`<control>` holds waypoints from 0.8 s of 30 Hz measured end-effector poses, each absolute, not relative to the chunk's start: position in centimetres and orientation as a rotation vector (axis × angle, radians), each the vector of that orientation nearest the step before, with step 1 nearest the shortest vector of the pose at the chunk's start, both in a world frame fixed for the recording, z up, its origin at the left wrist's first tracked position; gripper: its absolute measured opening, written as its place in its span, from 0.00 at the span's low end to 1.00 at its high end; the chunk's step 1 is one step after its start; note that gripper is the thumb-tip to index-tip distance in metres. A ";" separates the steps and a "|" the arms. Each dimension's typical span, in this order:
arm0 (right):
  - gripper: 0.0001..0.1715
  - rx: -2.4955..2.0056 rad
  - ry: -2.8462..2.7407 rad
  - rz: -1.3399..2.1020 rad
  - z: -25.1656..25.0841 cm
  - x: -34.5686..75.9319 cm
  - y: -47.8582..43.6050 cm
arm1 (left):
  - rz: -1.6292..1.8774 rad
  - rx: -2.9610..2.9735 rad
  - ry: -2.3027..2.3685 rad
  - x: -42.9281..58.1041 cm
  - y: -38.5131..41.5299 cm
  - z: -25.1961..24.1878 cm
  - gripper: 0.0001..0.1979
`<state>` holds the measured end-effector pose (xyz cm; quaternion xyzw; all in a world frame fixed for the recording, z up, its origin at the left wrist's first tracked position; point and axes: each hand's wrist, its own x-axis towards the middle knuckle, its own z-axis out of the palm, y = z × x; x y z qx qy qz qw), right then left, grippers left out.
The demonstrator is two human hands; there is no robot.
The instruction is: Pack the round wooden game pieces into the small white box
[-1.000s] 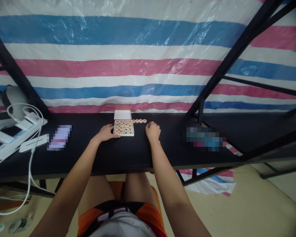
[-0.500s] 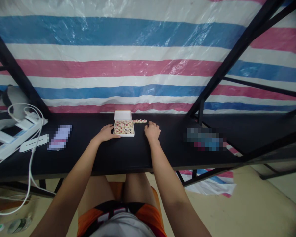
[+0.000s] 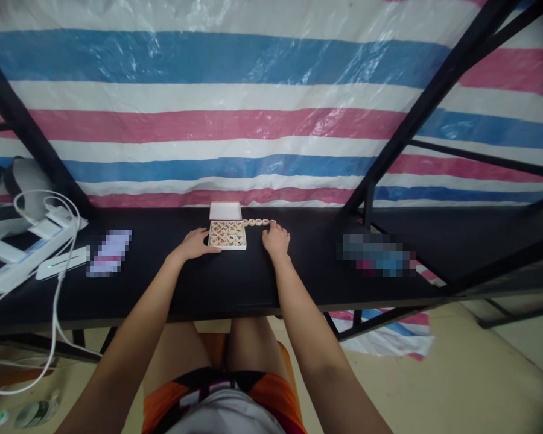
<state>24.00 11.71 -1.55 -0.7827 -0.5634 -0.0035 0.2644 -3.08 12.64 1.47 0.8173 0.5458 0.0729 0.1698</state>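
Note:
A small white box (image 3: 228,248) lies on the black table, holding rows of round Chinese chess pieces (image 3: 226,234) with red and dark characters. Its lid (image 3: 225,211) stands raised at the back. My left hand (image 3: 192,244) grips the box's left side, thumb along the front edge and fingers along the far left. From the box's back right corner, a row of several loose pieces (image 3: 259,222) runs rightward. At the row's right end, my right hand (image 3: 277,239) has its fingertips on another chess piece (image 3: 273,222), which they partly cover.
Left of the box lie a blurred-out phone-like item (image 3: 111,253), a white slotted device (image 3: 63,263) and a white power strip (image 3: 31,250) with looping cables. Another blurred item (image 3: 377,255) lies to the right. Black metal frame bars (image 3: 389,135) and a striped sheet (image 3: 226,126) stand behind the table.
My right hand has shifted slightly left, towards the row. One more piece now shows under its fingertips at the row's right end. My left hand and the box have stayed put.

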 end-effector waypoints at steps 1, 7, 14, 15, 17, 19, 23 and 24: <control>0.23 -2.111 -1.529 -0.002 -1.6 24.0 11.8 | 0.210 2.324 1.545 -3.1 12.7 1.4 0.49; 0.21 -2.066 -1.560 0.004 -1.8 24.1 11.9 | 0.216 2.320 1.553 -3.1 12.8 1.2 0.48; 0.22 -2.092 -1.575 0.020 -1.5 24.2 11.8 | 0.220 2.324 1.547 -3.1 12.8 1.2 0.49; 0.22 -2.084 -1.564 0.016 -1.5 24.2 11.8 | 0.225 2.322 1.548 -3.1 12.8 1.2 0.49; 0.22 -2.050 -1.528 -0.012 -1.3 24.4 11.8 | 0.234 2.318 1.551 -3.2 12.8 1.1 0.48; 0.20 -1.972 -1.517 -0.042 -1.0 24.2 11.7 | 0.231 2.318 1.547 -3.2 12.9 1.1 0.48; 0.18 -1.625 -1.742 -0.010 -0.3 22.3 11.2 | 0.220 2.324 1.543 -3.2 13.0 1.0 0.48; 0.18 -1.523 -1.833 0.017 -0.2 21.6 11.0 | 0.222 2.329 1.543 -3.2 13.0 1.0 0.48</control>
